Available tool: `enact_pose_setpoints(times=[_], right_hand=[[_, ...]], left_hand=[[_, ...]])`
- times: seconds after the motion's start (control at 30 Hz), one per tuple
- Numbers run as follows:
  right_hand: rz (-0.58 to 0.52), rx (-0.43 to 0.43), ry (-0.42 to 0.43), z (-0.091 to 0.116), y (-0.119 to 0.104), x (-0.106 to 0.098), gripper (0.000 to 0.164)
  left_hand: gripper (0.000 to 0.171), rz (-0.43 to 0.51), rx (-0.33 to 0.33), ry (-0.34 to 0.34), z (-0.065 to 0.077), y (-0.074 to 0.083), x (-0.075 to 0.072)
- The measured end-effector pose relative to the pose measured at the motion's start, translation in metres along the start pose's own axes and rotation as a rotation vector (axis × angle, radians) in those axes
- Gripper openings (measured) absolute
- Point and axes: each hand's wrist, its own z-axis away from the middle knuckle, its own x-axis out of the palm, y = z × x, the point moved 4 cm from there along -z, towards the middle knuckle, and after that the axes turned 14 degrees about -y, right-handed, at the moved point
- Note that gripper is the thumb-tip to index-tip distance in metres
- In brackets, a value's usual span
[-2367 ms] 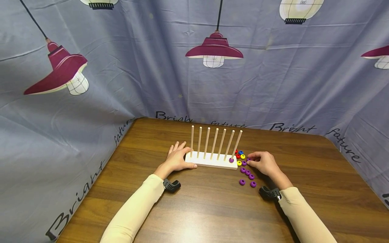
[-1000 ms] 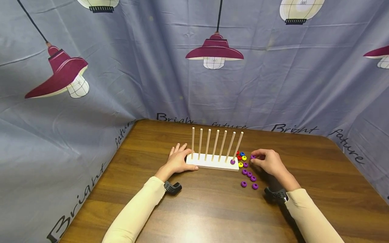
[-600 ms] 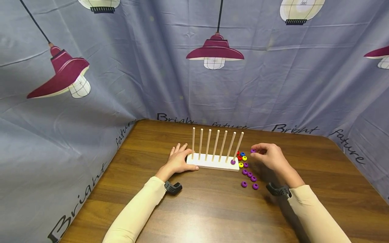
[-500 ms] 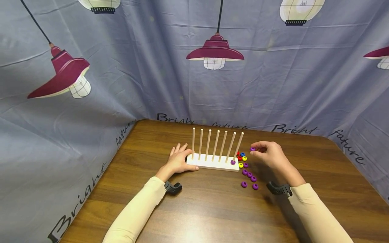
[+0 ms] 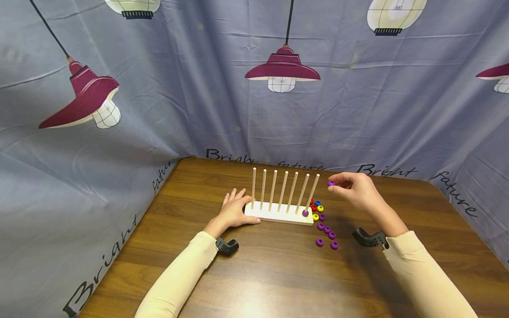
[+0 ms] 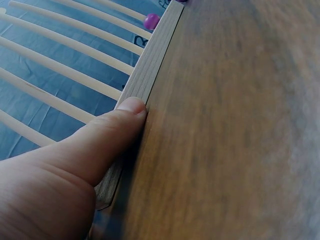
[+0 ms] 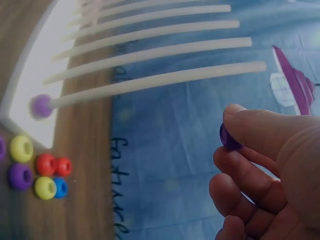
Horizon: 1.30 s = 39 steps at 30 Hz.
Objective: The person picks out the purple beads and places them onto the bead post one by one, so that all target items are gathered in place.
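Note:
A white peg board (image 5: 278, 214) with a row of upright wooden pegs lies on the table. My left hand (image 5: 231, 212) grips its left end, the thumb along the front edge and the other fingers behind; the left wrist view shows the thumb pressed on that edge. One purple bead (image 5: 305, 213) sits at the foot of the rightmost peg. Between thumb and forefinger, my right hand (image 5: 358, 190) pinches another purple bead (image 7: 229, 137), raised above the table to the right of the pegs and apart from them.
Loose beads lie right of the board: several purple ones (image 5: 327, 229), two yellow ones (image 5: 320, 208), two red ones (image 7: 46, 164) and a blue one (image 7: 61, 187). Behind the brown wooden table (image 5: 254, 274) hangs a grey-blue curtain (image 5: 214, 88) printed with lamps.
My right hand has lifted the pinched purple bead off the table, from among the loose beads, up to near peg-top height. The left hand keeps its hold on the board.

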Motion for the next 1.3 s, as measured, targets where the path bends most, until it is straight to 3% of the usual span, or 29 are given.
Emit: enact_pose_setpoints(times=[0.43, 0.73, 1.3], right_hand=[[0.042, -0.051, 0.019, -0.011, -0.031, -0.018, 0.020], [0.051, -0.038, -0.017, -0.014, -0.047, -0.023, 0.023], [0.058, -0.040, -0.033, -0.022, -0.048, -0.017, 0.024]], left_hand=[[0.077, 0.001, -0.002, -0.003, 0.001, 0.000, 0.000], [0.076, 0.005, -0.006, -0.007, 0.001, 0.000, 0.000], [0.077, 0.008, 0.001, 0.005, 0.001, 0.001, -0.001]])
